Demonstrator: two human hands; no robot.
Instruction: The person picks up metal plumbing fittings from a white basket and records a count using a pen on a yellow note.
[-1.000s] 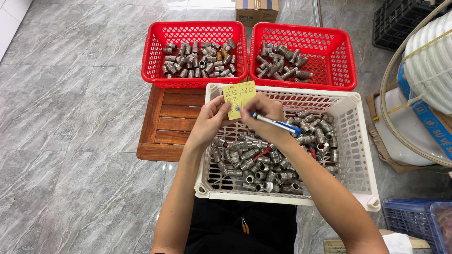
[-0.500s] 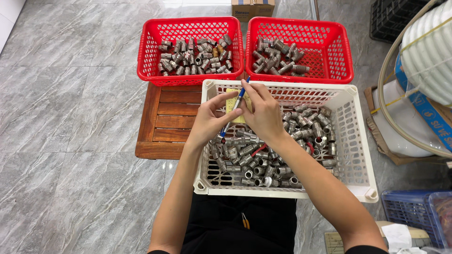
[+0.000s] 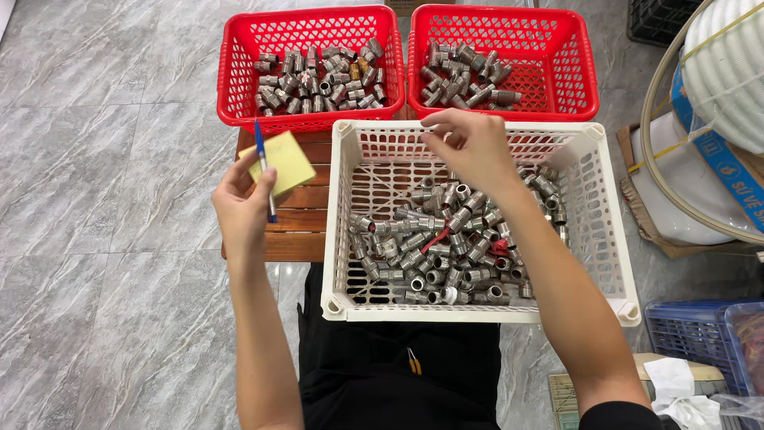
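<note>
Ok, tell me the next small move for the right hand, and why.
Probably lower the right hand into the white basket and pick one metal fitting. It hovers empty over the pile, while the left hand is occupied with the blue pen and yellow note pad.

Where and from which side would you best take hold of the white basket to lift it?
Grip the white basket by its top rim on the two short sides, a hand coming in from each side. The rim is thick with a lip all round, the walls flare outward, and the heap of metal fittings sits low inside, so a two-sided hold would probably keep it level.
</note>
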